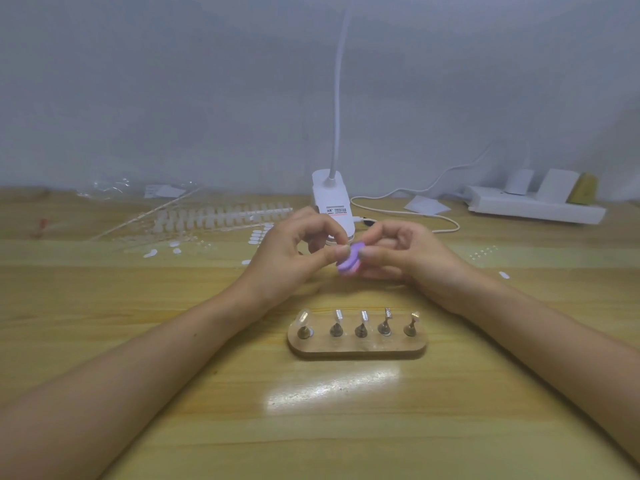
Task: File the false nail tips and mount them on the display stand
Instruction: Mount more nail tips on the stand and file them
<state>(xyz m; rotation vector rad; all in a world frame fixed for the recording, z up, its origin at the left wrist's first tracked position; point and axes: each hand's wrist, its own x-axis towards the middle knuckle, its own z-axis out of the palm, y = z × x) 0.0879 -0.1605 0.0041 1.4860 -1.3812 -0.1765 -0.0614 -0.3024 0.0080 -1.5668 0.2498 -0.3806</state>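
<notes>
Both hands meet at the middle of the frame, raised off the table [485,393]. The right hand [408,258] pinches the file [348,263], a small purple oval, with the thumb on its upper face and the other fingers curled beneath. The file's long axis slants from upper right to lower left. The left hand [287,258] has thumb and forefinger pressed together against the file's upper left edge and the other fingers curled. What they hold is too small to make out, though it is presumably a tip being filed.

The stand [356,348] lies in the lower middle of the frame, straight below the two hands, with its long axis running left to right. Its leftmost holder carries a mounted tip [304,318], and the other four look bare. The second holder [336,323] sits almost directly below the left pinch, so mounting calls for a short move down the frame by the left hand, which is the nearer one.

Strips of unfiled tips [221,216] lie at the middle left, well apart from the hands. A lamp base [332,202] stands just above them.
</notes>
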